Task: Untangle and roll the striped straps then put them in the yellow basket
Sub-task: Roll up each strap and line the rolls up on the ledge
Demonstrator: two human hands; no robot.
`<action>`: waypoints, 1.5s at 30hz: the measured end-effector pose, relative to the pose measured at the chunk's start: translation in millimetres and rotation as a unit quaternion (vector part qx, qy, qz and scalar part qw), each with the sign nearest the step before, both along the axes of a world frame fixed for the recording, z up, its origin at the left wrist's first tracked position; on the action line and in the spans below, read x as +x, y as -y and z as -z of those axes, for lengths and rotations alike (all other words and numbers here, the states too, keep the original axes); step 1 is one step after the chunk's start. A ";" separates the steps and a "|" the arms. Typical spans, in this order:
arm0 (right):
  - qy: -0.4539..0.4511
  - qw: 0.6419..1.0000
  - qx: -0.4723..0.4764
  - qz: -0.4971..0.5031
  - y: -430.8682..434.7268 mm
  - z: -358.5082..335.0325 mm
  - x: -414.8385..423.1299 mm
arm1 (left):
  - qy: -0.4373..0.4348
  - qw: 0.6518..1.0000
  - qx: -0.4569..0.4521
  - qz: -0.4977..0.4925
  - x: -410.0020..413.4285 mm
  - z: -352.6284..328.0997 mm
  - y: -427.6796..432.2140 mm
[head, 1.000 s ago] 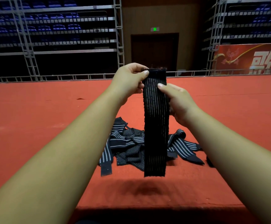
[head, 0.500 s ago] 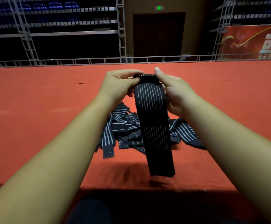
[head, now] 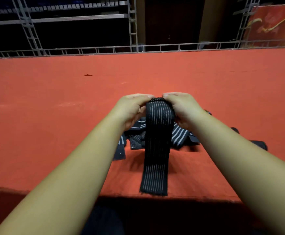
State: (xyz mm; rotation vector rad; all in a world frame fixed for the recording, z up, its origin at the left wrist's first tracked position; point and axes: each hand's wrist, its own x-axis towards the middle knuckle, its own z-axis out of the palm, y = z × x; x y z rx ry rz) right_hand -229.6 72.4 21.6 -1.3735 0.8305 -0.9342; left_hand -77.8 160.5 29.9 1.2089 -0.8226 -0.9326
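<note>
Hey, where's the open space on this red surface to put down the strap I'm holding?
Bare red surface lies left of your left hand and beyond the strap pile up to the metal railing. Crowded: around that pile, under the held strap, and near the dark pieces on the right.

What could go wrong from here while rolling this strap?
1. The left hand and right hand pinch only the top end of the striped strap; a loose or crooked first turn could skew the roll or let it unravel.
2. Its long tail runs past the pile of straps and might snag or drag them as it winds up.
</note>
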 end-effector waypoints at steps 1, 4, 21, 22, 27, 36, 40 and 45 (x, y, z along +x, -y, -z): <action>-0.027 0.999 -0.020 0.003 5.6 12.7 2.9 | 0.010 1.000 0.012 -0.015 2.2 12.4 5.3; -0.144 0.984 -0.107 0.023 15.5 44.3 12.2 | 0.008 0.998 0.037 -0.053 11.3 44.9 18.7; -0.035 0.993 -0.099 0.060 25.1 157.1 13.5 | 0.051 0.997 0.039 -0.046 19.9 149.6 44.1; -0.032 0.993 -0.100 0.059 27.1 157.4 12.4 | 0.025 0.998 0.048 -0.032 18.2 148.6 43.6; -0.027 0.993 -0.102 0.054 30.5 157.1 9.0 | -0.002 0.998 0.057 -0.001 13.9 147.2 47.9; 0.047 0.996 -0.045 0.054 36.0 159.5 8.4 | 0.025 0.999 0.026 -0.009 14.0 153.5 56.1; 0.026 0.995 -0.079 0.053 35.9 159.7 10.4 | 0.057 0.998 0.010 -0.018 16.7 154.2 50.6; 0.015 0.991 -0.126 0.046 32.7 155.8 9.9 | 0.024 0.999 0.028 0.000 9.6 142.5 44.0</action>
